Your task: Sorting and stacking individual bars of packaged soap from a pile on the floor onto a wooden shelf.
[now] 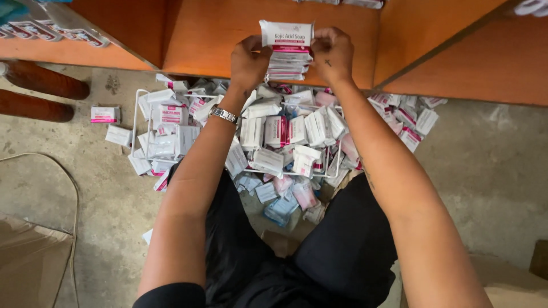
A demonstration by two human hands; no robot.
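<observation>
Grip: both hands clench one stack of small white-and-pink boxes (288, 54), left hand (249, 60) and right hand (333, 54) at its ends, held up before the orange shelf (228, 34).
Floor heap: loose boxes (274, 134) over a white wire rack (135, 122) (well below the stack).
Handling: squeeze evenly, edges aligned, so none slips.
Wrist: metal watch (225, 115).

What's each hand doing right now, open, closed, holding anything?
Left hand: closed on the left side of a stack of small white boxes.
Right hand: closed on the right side of the same stack.
</observation>
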